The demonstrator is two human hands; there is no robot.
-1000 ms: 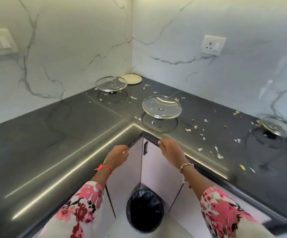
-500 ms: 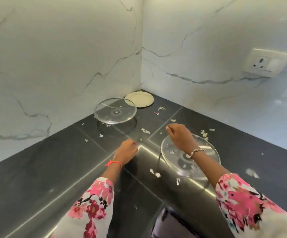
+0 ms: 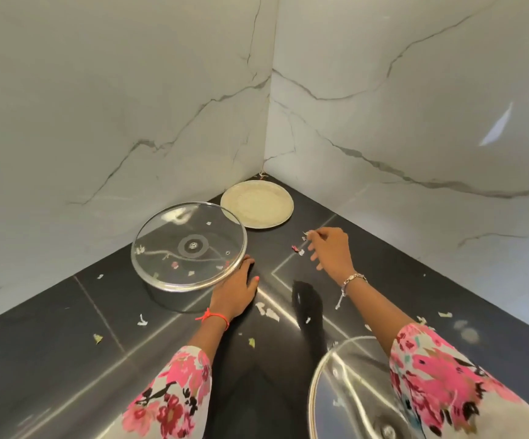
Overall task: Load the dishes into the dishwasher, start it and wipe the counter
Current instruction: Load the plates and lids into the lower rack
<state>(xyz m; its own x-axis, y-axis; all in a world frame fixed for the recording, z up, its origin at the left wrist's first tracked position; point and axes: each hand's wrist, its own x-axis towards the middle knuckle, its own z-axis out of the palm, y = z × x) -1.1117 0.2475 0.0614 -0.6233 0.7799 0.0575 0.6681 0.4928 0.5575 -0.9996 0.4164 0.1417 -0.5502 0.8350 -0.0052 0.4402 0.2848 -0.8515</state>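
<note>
Plate (image 3: 257, 204): round, cream, with a pale metal rim. It lies flat on the counter (image 3: 66, 327) in the corner where the two marble walls (image 3: 130, 106) meet.
Glass lid (image 3: 190, 245): clear, with a steel rim and a small metal fitting at its centre. It sits just in front and to the left of the plate, its rim overlapping the plate's near edge. Bits of peel are scattered on the glass.
Second lid (image 3: 345, 394): also glass with a steel rim. It is well in front and to the right of the plate and partly hidden by the right sleeve (image 3: 440, 384).
Scraps (image 3: 268, 312): pale and green bits are strewn over the dark, glossy counter in front of the plate.
Left hand (image 3: 234, 293): released, with straight fingers flat on the counter in front of the plate. The fingertips are at the glass lid's near rim, but contact cannot be made out. There is a red thread (image 3: 214, 316) on the wrist.
Right hand (image 3: 331, 251): just right and in front of the plate, palm down. Thumb and forefinger are drawn together at a pale scrap (image 3: 304, 233), and the other fingers hang loose. I cannot tell whether the scrap is actually pinched. There is a bracelet (image 3: 350, 280) on the wrist.
</note>
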